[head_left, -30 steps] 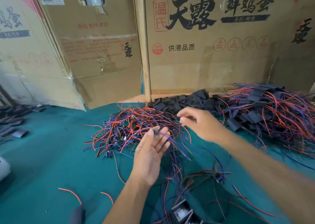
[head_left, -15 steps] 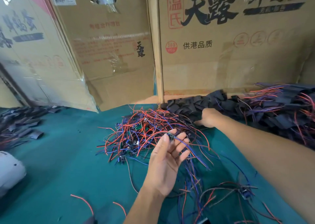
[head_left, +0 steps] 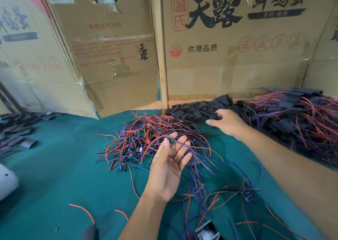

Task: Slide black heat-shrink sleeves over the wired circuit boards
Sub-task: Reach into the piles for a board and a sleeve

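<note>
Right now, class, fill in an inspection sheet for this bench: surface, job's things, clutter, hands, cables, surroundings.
Surface: green cloth-covered table.
Job's things: heap of empty black heat-shrink sleeves at the back; tangled pile of small circuit boards with red and blue wires in the middle; stack of sleeved boards on the right.
Clutter: loose black sleeves far left; white object at the left edge.
Hands: left hand pinches one wired board; right hand grips a sleeve from the heap.
Cables: stray red wire pieces near the front.
Surroundings: printed cardboard boxes behind.
</note>
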Motion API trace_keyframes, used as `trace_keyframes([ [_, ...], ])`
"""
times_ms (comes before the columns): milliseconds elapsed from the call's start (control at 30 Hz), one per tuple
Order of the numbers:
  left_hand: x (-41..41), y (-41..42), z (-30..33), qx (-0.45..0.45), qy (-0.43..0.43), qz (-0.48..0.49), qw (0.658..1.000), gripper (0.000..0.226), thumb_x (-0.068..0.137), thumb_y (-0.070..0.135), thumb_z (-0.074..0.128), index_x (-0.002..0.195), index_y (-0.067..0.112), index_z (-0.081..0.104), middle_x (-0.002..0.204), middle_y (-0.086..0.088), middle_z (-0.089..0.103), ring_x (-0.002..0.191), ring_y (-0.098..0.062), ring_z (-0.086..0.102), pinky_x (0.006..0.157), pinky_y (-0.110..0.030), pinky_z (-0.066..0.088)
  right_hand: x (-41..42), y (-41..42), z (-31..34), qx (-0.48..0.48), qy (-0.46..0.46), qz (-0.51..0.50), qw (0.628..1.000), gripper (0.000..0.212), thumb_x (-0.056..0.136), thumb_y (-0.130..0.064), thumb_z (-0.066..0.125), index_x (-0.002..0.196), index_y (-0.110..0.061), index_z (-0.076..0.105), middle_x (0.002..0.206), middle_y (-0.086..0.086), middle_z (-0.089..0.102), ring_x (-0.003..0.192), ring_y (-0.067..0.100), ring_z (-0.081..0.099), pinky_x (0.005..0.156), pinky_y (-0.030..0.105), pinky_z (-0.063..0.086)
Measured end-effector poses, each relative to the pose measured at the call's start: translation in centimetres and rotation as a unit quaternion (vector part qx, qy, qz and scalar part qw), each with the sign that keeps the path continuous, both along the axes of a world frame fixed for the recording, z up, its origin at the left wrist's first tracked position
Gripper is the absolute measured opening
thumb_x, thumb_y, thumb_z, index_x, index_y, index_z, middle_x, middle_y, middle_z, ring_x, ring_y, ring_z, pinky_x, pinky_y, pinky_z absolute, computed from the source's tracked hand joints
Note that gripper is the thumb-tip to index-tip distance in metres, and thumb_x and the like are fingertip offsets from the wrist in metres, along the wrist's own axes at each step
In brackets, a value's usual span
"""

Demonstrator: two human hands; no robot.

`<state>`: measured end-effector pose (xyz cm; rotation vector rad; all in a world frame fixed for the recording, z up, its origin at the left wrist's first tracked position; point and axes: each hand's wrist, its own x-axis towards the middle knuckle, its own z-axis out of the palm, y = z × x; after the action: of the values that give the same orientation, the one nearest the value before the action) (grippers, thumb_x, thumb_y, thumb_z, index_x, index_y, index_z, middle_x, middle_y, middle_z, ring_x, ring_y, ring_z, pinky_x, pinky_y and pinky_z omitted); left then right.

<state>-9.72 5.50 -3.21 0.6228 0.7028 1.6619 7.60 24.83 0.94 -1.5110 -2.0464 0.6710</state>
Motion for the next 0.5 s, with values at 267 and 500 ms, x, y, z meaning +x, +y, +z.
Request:
trace_keyframes([
  [267,-0.2,0.4,-0.2,-0.011,-0.037,0.02,0.999,0.031,0.089,0.046,0.055,0.105,0.031,0.077,0.123,-0.001,0.07,0.112,-0.014,0.067,0.08,-0.027,0.058,8.2,-13.2,-1.8,0.083,0.038,0.063,0.994,0.041,0.081,-0.035,0.075,0.119,-0.038,0.059,0.098,-0.016,0.07,0.091,0.005,0.066,0.086,0.02,0.045],
  [500,0.0,0.4,-0.1,0.002,-0.059,0.017,0.998,0.032,0.09,0.047,0.053,0.1,0.032,0.079,0.121,0.005,0.071,0.112,-0.009,0.067,0.08,-0.024,0.057,7.6,-15.1,-3.2,0.112,-0.054,0.128,0.984,0.04,0.083,-0.029,0.076,0.121,-0.02,0.066,0.114,-0.005,0.07,0.105,0.011,0.062,0.085,0.003,0.033],
])
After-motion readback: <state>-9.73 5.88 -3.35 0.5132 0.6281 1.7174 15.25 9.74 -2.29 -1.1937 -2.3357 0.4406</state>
